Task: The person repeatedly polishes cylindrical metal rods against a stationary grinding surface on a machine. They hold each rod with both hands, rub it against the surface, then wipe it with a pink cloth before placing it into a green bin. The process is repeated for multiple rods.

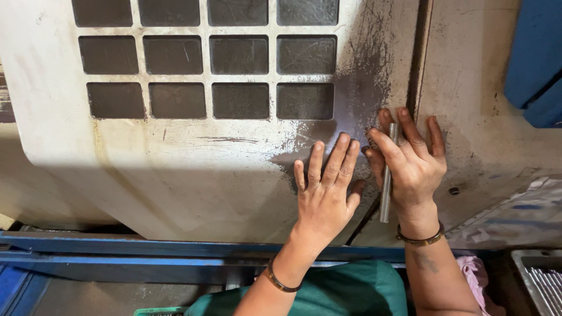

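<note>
Grimy cream metal machine panel ahead; my left hand lay flat, holding nothing; right hand pinned slim steel rod at three o'clock. Best kept rod straight.

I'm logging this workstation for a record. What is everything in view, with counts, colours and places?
machine door: one, dirty white, centre-left
window panes: twelve visible, dark, in a grid, top
door seam: one, dark, right of centre
metal rod: one, silver, under right hand
blue rail: one, bottom
metal tray: one, grey, bottom right
pink cloth: one, bottom right
bangles: two, brass, one on each wrist
left hand: flat on door
right hand: holding rod
</note>
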{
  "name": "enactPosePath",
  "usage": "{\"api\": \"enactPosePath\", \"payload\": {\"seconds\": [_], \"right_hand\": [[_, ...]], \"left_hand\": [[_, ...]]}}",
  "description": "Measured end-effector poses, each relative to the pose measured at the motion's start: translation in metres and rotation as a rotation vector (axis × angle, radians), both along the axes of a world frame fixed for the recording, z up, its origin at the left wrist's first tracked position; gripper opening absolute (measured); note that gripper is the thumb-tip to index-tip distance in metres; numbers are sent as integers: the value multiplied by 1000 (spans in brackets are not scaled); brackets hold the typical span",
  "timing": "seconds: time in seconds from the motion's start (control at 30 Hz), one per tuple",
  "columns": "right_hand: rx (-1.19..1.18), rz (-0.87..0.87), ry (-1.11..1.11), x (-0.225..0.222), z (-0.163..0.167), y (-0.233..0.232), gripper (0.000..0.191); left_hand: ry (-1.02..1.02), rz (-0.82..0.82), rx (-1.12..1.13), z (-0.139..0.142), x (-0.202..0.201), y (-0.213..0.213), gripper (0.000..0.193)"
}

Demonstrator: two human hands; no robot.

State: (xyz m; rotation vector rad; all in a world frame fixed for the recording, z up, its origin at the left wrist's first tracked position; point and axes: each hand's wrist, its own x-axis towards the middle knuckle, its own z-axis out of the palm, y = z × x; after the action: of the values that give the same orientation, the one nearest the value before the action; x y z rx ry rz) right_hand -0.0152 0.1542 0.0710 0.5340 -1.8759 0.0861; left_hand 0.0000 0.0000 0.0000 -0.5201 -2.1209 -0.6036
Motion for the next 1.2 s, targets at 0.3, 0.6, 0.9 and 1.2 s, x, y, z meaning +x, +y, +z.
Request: {"api": "enactPosePath", "payload": {"seconds": [0.3,0.6,0.9,1.2], "right_hand": [[-3,18,-6,11,1,-14,19],[9,8,-9,14,-2,-22,17],[39,18,-7,-1,7,7,20],[-88,241,90,-10,-1,13,44]], "left_hand": [[-9,0,3,0,10,-14,92],[-40,-29,21,1,14,-23,96],[66,-19,94,-9,1,2,79],[4,-60,93,-31,5,-3,78]]}}
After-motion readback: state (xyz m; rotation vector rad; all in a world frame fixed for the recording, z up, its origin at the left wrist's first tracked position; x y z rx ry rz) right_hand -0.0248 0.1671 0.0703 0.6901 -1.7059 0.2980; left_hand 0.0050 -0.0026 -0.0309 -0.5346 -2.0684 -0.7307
